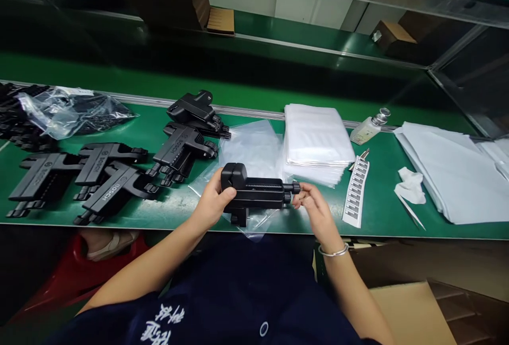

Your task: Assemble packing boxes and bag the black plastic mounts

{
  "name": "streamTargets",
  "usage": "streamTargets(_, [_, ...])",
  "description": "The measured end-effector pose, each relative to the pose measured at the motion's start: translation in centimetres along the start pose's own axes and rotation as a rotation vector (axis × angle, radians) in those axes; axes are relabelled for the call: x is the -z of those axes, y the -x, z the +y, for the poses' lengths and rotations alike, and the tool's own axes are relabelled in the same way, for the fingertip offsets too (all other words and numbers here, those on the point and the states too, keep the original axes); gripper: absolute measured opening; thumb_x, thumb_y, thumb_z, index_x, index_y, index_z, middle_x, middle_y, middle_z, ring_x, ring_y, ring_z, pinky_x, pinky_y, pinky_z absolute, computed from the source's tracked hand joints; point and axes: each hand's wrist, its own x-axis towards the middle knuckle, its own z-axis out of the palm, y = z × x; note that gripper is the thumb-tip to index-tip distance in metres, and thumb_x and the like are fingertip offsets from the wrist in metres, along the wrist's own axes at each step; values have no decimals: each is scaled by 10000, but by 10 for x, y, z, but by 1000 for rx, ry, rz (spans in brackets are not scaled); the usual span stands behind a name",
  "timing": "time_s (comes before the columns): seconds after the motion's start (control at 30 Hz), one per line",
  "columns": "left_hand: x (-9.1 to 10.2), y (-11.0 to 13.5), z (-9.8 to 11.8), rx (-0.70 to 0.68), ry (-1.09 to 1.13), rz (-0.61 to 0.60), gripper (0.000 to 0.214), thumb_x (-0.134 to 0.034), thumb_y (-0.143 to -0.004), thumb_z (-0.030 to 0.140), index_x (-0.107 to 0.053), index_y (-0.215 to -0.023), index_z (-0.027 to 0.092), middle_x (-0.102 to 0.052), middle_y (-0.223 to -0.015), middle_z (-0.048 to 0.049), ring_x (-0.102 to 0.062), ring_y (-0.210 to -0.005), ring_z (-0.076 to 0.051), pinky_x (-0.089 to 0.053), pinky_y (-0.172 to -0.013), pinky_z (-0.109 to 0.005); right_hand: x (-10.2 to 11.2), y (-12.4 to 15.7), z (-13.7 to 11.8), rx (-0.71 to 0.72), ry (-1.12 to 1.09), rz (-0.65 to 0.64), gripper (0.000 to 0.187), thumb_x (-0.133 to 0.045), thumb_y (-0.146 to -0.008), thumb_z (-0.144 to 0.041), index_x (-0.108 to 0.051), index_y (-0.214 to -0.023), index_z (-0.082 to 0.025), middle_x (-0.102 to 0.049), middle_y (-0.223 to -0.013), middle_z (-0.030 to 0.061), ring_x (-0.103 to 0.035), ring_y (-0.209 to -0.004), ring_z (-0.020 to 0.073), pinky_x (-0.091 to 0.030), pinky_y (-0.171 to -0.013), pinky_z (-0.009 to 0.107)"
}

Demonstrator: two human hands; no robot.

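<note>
My left hand (213, 201) is wrapped round the left end of a black bracket (260, 193), thumb on top near its thick rounded block. The bracket lies sideways above the table's front edge, two small knobs sticking out at its right end. The fingertips of my right hand (314, 206) are curled round the upper knob (295, 188). Under the bracket, clear plastic bags (252, 146) are spread on the green table. Similar black brackets marked BOSCH (119, 188) lie to the left, and others (178, 146) are stacked nearer the middle.
A pile of white translucent bags (316, 135) lies right of centre. Beside it are a glass bottle (370, 126), a label strip (356, 192), tweezers (410, 210), crumpled white paper (410, 186) and white sheets (457, 175). A plastic bag of dark parts (75, 112) sits far left.
</note>
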Motion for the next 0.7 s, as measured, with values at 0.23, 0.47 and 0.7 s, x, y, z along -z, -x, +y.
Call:
streamTargets(0.23, [-19,-7,-2,124,154,-57,583,-698,-731,639,-606,-1061,168,-628,-928,-49,-601,-887,-214,-484,-729,-287,-9,2,15,138,200,149,268,-595,-886,-443,-632,-1018,-211,-618,-940,52,-581,-881,195,-469,-824,351])
streamTargets(0.47, [-31,-8,1,-83,-116,-117,644,-548,-795,733,-568,-1082,157,-608,-930,-59,-575,-876,-211,-461,-755,-306,4,-8,30,214,147,331,226,-611,-871,-431,-660,-905,-213,-586,-864,25,-556,-821,171,-460,-773,314])
streamTargets(0.7, [-39,-2,-5,-199,-173,-84,689,-591,-766,723,-503,-1175,175,-619,-951,-62,-592,-830,-208,-474,-714,-315,4,-12,22,193,101,329,292,-550,-902,-458,-652,-1009,-205,-651,-933,46,-593,-901,195,-474,-816,327])
